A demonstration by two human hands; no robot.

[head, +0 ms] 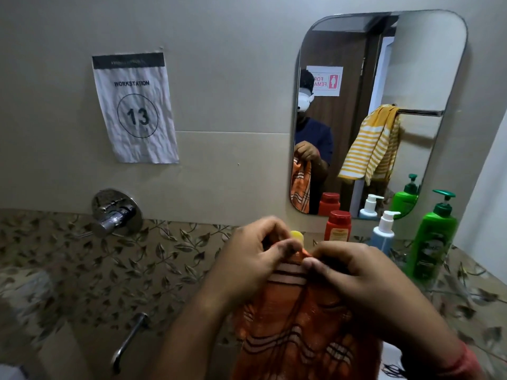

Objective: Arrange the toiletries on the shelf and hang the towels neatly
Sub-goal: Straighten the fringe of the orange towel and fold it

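Observation:
An orange striped towel (299, 327) hangs down in front of me, held up by its top edge. My left hand (252, 253) pinches that edge on the left, and my right hand (354, 272) pinches it right beside, thumbs almost touching. Behind my hands on the ledge stand a red bottle (338, 225), a white-and-blue pump bottle (383, 235) and a tall green pump bottle (432, 242). A yellow cap (296, 235) peeks out above my fingers. A yellow striped towel (373, 144) shows in the mirror, draped unevenly over a bar.
A mirror (411, 64) hangs on the wall at the right. A chrome tap valve (116, 212) and a spout (129, 341) sit at the left. A paper sign marked 13 (135, 108) is stuck to the wall. Leaf-patterned tiles (82, 264) run along the ledge.

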